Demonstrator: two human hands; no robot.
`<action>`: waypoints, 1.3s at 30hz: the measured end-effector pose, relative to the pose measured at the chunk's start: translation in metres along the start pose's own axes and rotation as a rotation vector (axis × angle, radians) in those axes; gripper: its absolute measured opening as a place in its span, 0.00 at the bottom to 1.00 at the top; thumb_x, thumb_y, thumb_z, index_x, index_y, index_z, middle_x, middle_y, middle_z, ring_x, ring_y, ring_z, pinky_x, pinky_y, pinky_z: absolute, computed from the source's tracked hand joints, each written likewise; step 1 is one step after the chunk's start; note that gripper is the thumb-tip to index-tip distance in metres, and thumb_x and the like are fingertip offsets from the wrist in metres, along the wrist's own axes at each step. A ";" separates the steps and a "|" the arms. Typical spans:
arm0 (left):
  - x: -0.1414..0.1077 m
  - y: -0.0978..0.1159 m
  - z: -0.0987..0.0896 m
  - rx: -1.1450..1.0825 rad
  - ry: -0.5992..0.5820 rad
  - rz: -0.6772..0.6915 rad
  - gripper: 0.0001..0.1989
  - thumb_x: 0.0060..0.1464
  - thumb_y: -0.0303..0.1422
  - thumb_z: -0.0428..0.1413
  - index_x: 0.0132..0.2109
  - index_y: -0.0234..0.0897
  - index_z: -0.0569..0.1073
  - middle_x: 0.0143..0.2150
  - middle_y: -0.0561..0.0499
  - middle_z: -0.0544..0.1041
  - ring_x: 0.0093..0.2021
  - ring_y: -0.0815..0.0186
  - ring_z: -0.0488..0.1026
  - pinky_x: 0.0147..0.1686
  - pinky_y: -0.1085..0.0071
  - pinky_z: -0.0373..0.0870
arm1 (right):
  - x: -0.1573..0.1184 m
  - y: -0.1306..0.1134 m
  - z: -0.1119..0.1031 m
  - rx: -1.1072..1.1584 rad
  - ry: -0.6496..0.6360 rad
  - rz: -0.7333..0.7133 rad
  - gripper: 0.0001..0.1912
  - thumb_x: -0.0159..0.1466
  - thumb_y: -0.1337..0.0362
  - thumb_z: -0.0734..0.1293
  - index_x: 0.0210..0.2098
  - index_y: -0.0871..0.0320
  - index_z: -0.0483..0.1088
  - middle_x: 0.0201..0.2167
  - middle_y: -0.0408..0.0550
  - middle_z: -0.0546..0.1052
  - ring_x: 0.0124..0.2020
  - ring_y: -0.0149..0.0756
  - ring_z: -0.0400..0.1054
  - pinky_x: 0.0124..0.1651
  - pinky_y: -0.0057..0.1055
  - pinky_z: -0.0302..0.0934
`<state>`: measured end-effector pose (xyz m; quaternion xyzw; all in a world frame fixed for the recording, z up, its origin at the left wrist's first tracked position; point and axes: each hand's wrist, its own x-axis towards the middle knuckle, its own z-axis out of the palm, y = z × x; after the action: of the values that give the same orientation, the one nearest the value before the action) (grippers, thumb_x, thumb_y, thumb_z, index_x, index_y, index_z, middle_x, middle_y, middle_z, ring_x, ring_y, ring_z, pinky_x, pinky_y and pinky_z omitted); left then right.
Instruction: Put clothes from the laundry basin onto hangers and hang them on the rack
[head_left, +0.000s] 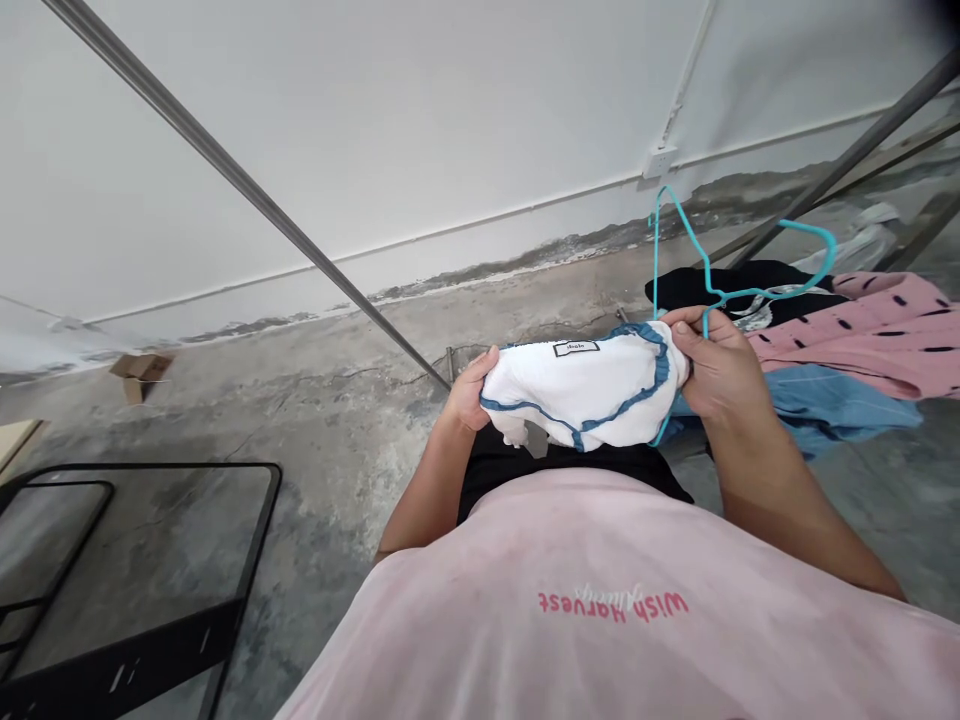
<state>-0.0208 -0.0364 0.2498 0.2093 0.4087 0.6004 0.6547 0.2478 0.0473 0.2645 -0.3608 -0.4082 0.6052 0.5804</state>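
Observation:
A white top with blue trim is stretched between my hands in front of my waist. Its V-shaped neckline faces me, with a small label at the upper edge. My left hand is closed on the top's left end. On the opposite end, my right hand pinches the fabric together with a turquoise hanger. The hanger's hook points right, above that hand. Part of the hanger runs down behind the top and is hidden.
A metal pole slants across the left, with another rail at upper right. Beside my right arm lie a pink spotted garment, a blue one and a black one. A black frame and cardboard box are left.

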 end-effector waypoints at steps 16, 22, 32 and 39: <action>-0.016 0.014 0.003 0.092 0.033 0.113 0.21 0.45 0.46 0.66 0.39 0.35 0.76 0.42 0.44 0.82 0.55 0.46 0.75 0.54 0.55 0.72 | 0.001 -0.003 -0.007 -0.049 0.053 -0.128 0.15 0.48 0.62 0.76 0.32 0.60 0.71 0.30 0.48 0.75 0.27 0.30 0.66 0.30 0.26 0.61; -0.017 0.014 0.005 0.076 0.031 0.100 0.21 0.44 0.46 0.66 0.39 0.35 0.76 0.41 0.44 0.82 0.54 0.47 0.76 0.53 0.55 0.72 | 0.003 -0.002 -0.010 -0.071 0.069 -0.122 0.14 0.47 0.62 0.76 0.31 0.59 0.73 0.30 0.48 0.76 0.28 0.31 0.67 0.30 0.26 0.60; -0.017 0.016 0.003 0.055 0.085 0.125 0.15 0.47 0.41 0.65 0.38 0.37 0.77 0.39 0.48 0.81 0.48 0.54 0.77 0.50 0.59 0.72 | 0.004 -0.001 -0.013 -0.107 0.050 -0.116 0.12 0.49 0.62 0.75 0.31 0.59 0.73 0.30 0.50 0.77 0.27 0.32 0.67 0.30 0.27 0.60; -0.020 0.018 0.006 0.130 0.061 0.190 0.18 0.42 0.39 0.69 0.40 0.35 0.79 0.34 0.51 0.79 0.33 0.67 0.75 0.36 0.71 0.70 | 0.002 -0.003 -0.016 -0.134 0.007 -0.198 0.10 0.52 0.63 0.73 0.32 0.60 0.73 0.30 0.51 0.78 0.28 0.31 0.67 0.32 0.27 0.59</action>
<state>-0.0260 -0.0506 0.2727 0.2708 0.4450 0.6379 0.5672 0.2639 0.0502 0.2609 -0.3586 -0.4795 0.5149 0.6135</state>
